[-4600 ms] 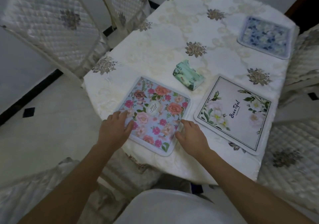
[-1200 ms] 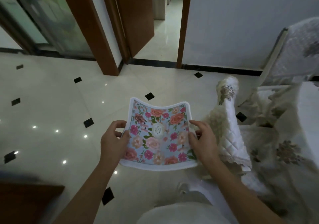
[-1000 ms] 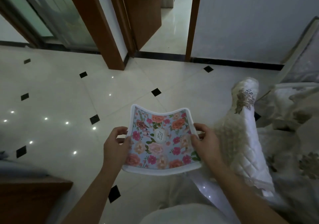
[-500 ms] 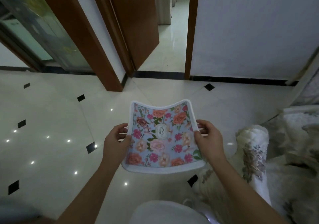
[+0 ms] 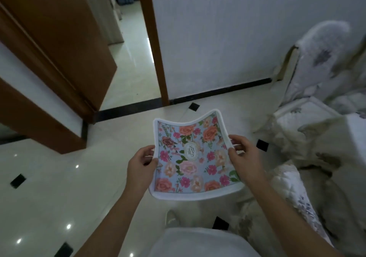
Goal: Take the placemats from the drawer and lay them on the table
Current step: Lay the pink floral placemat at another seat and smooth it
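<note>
1. Placemat (image 5: pixel 195 157) sags between our left hand (image 5: pixel 141 167) and right hand (image 5: pixel 246 157), fingers (image 5: pixel 236 140) gripping its side edges, above the floor (image 5: pixel 59 187).
2. Earlier it lay flat on the desk; now we hold it away.

floral placemat (image 5: pixel 191 158), white-bordered, sagging in the middle, held above floor
</note>
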{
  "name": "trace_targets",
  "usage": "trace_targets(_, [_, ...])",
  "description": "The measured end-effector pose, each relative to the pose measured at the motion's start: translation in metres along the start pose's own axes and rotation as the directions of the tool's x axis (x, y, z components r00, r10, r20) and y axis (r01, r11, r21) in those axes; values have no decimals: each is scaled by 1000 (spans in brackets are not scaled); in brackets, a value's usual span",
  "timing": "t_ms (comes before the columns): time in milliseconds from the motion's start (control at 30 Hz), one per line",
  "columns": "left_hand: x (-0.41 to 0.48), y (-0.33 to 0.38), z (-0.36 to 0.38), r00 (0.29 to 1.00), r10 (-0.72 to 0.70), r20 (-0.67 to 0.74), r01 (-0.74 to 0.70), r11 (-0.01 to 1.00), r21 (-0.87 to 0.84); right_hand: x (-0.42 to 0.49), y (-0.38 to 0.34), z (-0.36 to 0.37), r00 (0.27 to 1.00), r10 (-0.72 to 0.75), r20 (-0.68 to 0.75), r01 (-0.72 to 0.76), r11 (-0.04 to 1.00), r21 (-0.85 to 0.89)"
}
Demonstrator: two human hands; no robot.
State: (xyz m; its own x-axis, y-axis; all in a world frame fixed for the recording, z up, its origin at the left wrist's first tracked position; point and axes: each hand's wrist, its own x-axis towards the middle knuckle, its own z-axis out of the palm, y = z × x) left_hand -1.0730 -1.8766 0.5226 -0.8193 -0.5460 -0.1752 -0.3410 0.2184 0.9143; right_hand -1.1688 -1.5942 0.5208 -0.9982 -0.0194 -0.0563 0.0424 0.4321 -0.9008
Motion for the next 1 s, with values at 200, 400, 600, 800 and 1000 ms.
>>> trace_targets(200, [94, 54, 57, 962, 94, 257, -108, 993, 41, 22, -3, -28, 961, 111, -254, -94, 993, 77])
trace_targets(400, [154, 86, 126, 907, 142, 397, -181, 981, 63, 73, 24, -40, 897, 230, -376, -192, 972, 137])
trace_targets(600, [220, 121, 147, 936, 124, 331, -168, 980, 108, 180, 24, -22, 931, 226, -287, -190, 970, 149])
trace_targets(800, [285, 158, 154, 967, 144, 209, -160, 985, 62, 283, -7, -14, 974, 99, -202, -75, 989, 126])
trace_targets(1000, [347, 192, 212, 947, 159, 278, -167, 986, 8, 350, -7, -44, 953, 135, -271, -117, 990, 85])
